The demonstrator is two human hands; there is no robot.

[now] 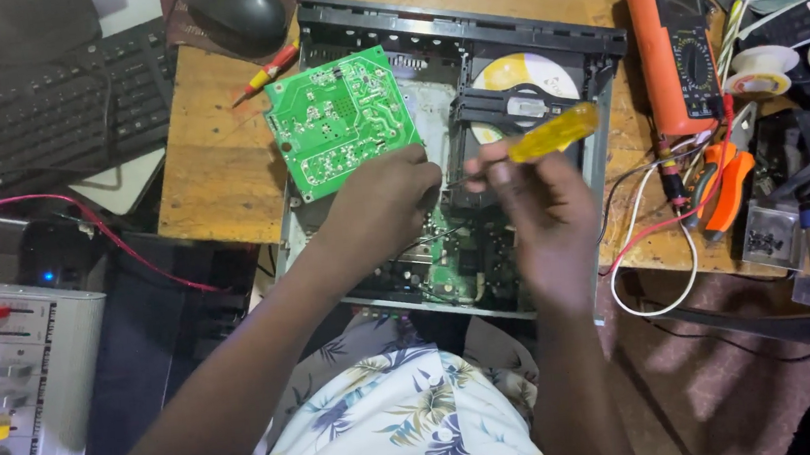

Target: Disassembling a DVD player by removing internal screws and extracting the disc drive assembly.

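The right hand (544, 214) is closing its grip around a screwdriver with a clear yellow plastic handle (551, 132), and the thin metal tip is pointing down-left toward the left hand (385, 200). The left hand is curling over the lower corner of a flat green circuit board (342, 120), which is tilting up from an open metal player case (451, 35); I cannot tell if its fingers are pinching the board. Inside the case a round disc (519, 70) is lying under a black bracket. The case is sitting on a rough wooden table (211, 167), with its front edge hanging over near the person. An orange multimeter (672, 43) is lying just beside the case on the right, so little free room is remaining there
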